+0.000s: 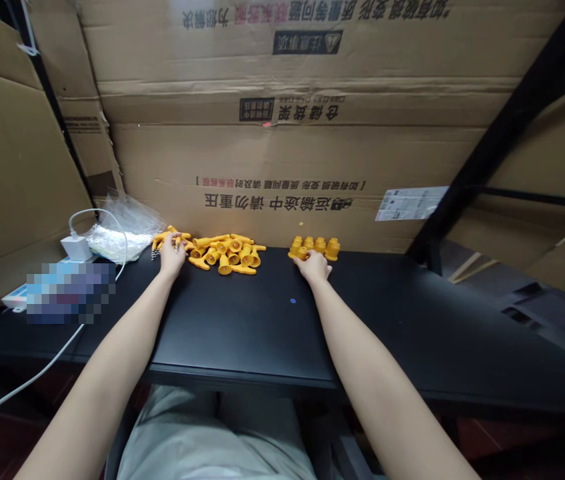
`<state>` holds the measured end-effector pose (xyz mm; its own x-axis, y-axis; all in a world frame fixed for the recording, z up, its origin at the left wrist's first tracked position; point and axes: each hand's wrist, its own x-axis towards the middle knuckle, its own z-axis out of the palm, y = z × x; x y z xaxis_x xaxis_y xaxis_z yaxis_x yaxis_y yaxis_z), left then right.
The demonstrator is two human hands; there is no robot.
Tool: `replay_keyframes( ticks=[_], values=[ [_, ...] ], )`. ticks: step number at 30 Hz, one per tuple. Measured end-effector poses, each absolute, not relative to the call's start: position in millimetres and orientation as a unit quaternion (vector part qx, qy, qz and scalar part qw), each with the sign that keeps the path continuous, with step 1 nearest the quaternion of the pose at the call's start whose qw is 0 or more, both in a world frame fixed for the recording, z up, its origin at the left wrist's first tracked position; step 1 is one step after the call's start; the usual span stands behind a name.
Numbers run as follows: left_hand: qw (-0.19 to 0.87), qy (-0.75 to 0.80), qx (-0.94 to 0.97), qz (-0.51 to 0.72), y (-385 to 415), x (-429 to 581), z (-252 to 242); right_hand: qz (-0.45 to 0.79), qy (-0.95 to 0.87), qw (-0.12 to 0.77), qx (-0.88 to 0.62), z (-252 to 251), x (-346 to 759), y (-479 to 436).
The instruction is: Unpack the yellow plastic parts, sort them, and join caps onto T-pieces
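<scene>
My left hand (171,257) is at the left end of a heap, its fingers closed around a yellow plastic piece (177,239); short metal chains hang near the fingertips. Beside it lies a loose heap of yellow parts (225,250), some bell-shaped cups with open mouths, others slim and finger-like. My right hand (314,265) is at the front of a small group of yellow bell-shaped cups (332,249), which stand upright in rows. Its fingers are closed about a front cup (302,253), partly hiding it.
The black tabletop (232,327) carries a small blue dot (292,301). At left are a clear plastic bag (122,230), a white charger (76,247) with its cable, a power strip (15,297) and a blurred-out item (70,293). Cardboard (282,153) walls the back; a black post (492,140) stands right.
</scene>
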<state>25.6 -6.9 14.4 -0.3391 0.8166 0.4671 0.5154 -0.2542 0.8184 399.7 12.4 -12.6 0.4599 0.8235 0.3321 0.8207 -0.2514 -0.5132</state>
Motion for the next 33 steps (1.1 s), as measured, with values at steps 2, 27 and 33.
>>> replay_keyframes(
  ticks=[2, 27, 33],
  values=[
    [0.197, 0.565, 0.527, 0.603, -6.0, 26.0, 13.9, -0.005, -0.523, 0.321, -0.79, -12.7, 399.2, 11.8],
    [0.082, 0.688, 0.507, 0.512, 4.7, 6.4, 16.4, -0.175, -0.691, 0.394, -0.58, -0.3, 356.8, -4.1],
    [0.037, 0.731, 0.53, 0.427, 7.4, 2.2, 18.8, -0.178, -0.734, 0.372, -0.54, 0.6, 346.5, -6.9]
  ],
)
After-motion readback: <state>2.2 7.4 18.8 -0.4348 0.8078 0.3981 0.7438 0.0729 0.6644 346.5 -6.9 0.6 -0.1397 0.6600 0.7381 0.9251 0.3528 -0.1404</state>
